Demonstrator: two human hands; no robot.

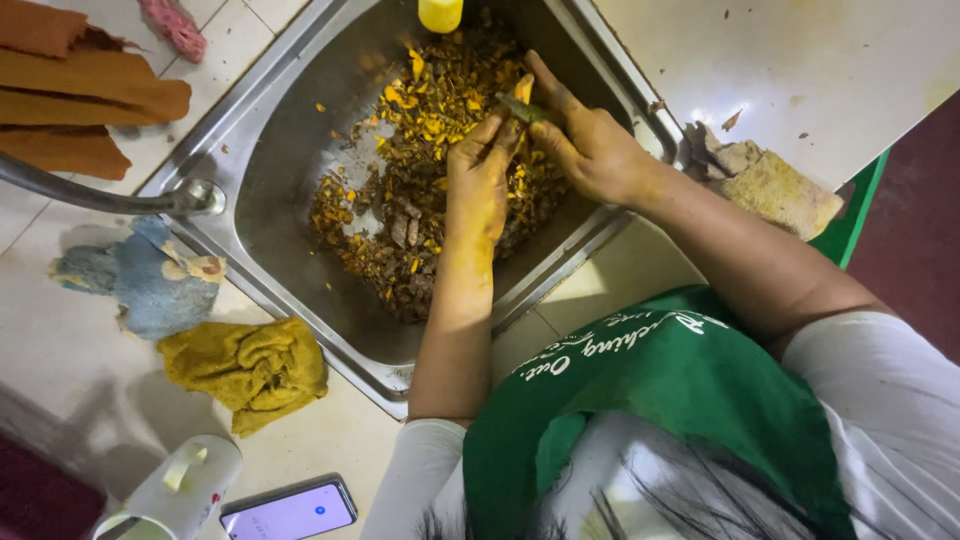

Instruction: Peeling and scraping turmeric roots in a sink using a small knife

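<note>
Both hands are stained yellow and meet over a steel sink [290, 130]. My left hand [480, 175] pinches a small dark, blade-like tool [520, 107] at its fingertips. My right hand [590, 150] holds a small orange-yellow root piece [524, 88] against that tool. Below them the basin is covered with a heap of brown and yellow peelings [420, 190]. A yellow container [440, 12] stands at the sink's far edge.
A curved tap [100, 197] reaches in from the left. On the tiled counter lie brown cloths [70, 95], a blue rag [150, 280] and a mustard cloth [245, 365]. A white mug [175, 490] and a lit phone [290, 510] sit near me. A worn beige sponge [775, 185] lies to the right.
</note>
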